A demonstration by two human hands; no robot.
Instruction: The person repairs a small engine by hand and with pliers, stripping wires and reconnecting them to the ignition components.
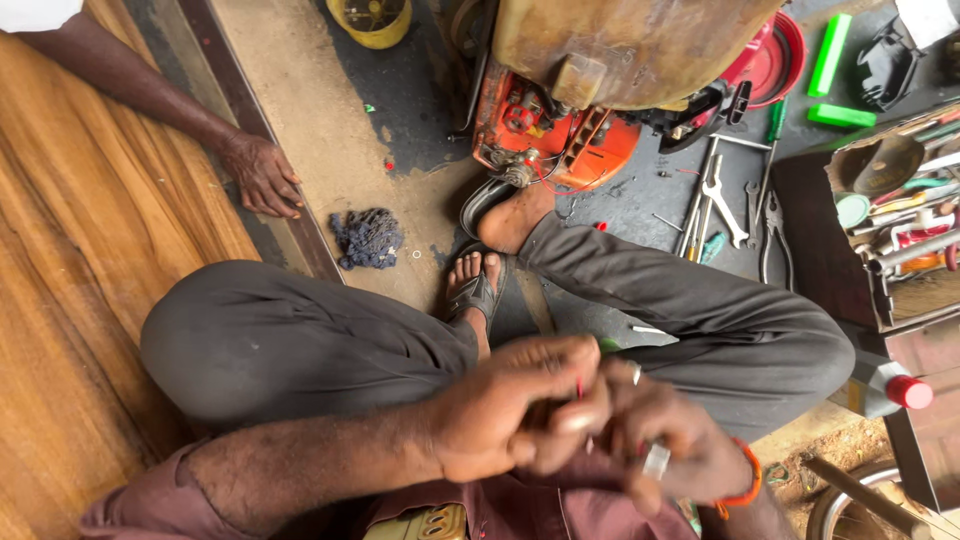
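Note:
My left hand (515,405) and my right hand (665,440) are pressed together close to the camera, above my knees. Between the fingers sits a small part with a thin red wire (579,388); motion blur hides what it is. A ring shows on a finger of my right hand, and an orange band (748,480) circles its wrist. Which hand carries the part I cannot tell; both sets of fingers are curled round it. Beyond my feet stands an orange engine (545,135) under a rusty tank (620,45).
Another person's hand (262,175) rests on the edge of a wooden board (70,230) at left. Wrenches and pliers (730,205) lie on the dark floor. A box of tools (890,210) stands at right, a bottle with a red cap (895,390) below it. A blue rag (368,238) lies on the ground.

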